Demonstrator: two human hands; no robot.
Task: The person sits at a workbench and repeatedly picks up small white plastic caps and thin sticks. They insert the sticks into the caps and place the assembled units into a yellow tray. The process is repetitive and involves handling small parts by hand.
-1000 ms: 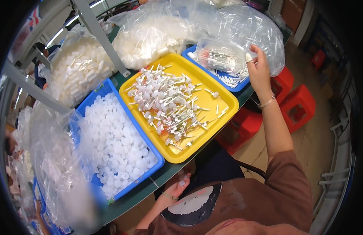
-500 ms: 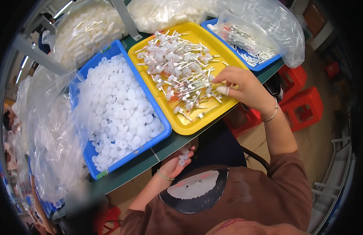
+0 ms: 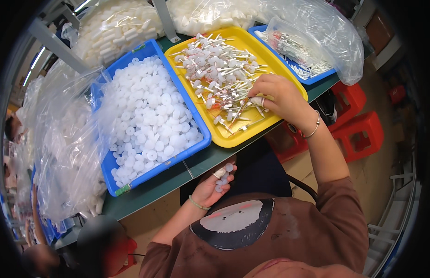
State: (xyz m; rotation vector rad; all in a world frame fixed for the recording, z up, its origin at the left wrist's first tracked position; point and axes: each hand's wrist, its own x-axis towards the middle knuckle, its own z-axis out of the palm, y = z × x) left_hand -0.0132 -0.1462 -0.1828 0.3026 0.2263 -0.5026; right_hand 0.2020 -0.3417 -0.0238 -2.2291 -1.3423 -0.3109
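Below the table edge, my left hand [image 3: 208,192] is curled, palm up, around several small translucent white plastic discs [image 3: 224,178]. A white wrap covers one of its digits. My right hand [image 3: 284,98] reaches over the right side of a yellow tray [image 3: 234,142], its fingers bent and drawn together at the edge of a pile. That pile [image 3: 219,69] is of thin white stems with discs and fine reddish wires. Whatever lies between the right fingertips is hidden. To the left, a blue tray [image 3: 171,163] holds many loose matching discs [image 3: 150,116].
Behind the trays lie clear bags of white cylindrical pieces [image 3: 115,39]. Another blue tray [image 3: 324,77] with thin white parts sits at far right. A grey metal post [image 3: 165,21] rises from the green table [image 3: 154,198]. Red stools [image 3: 361,139] stand at right.
The view has shifted a little. My right hand has moved in closer to the pile, fingers bending down and together. My left hand has turned slightly, showing its wrapped digit and the discs more clearly.
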